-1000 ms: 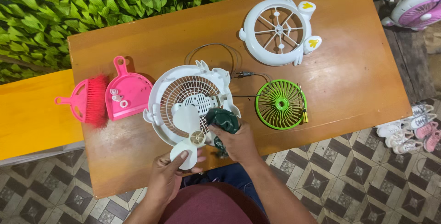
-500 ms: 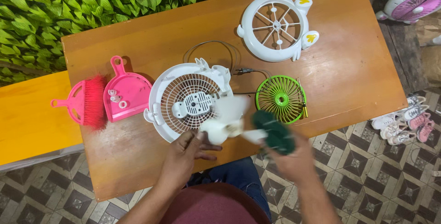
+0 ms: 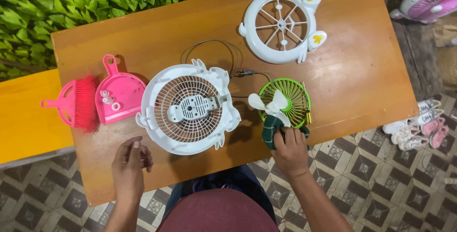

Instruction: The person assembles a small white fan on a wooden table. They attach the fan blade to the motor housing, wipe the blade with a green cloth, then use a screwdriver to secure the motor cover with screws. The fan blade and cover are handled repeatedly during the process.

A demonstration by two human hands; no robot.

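A white round fan housing [image 3: 189, 108] with a brown grille lies face up in the middle of the wooden table [image 3: 366, 84]. My right hand [image 3: 289, 150] grips a dark green cloth [image 3: 270, 129] and a white fan blade [image 3: 268, 104], holding them over a small green fan grille [image 3: 294, 99]. My left hand [image 3: 129, 164] hovers over the table's near edge, left of the housing, fingers loosely curled and holding nothing. A white front cover [image 3: 283, 25] with yellow marks rests at the far side.
A pink dustpan [image 3: 118, 93] holding small parts and a pink brush [image 3: 76, 102] lie at the table's left. A black cable [image 3: 223, 53] loops behind the housing. A yellow bench [image 3: 24, 118] stands to the left, small shoes [image 3: 421, 122] on the tiled floor to the right.
My right hand carried the cloth and white blade off the housing to the right, over the green grille. My left hand drew back to the near left edge.
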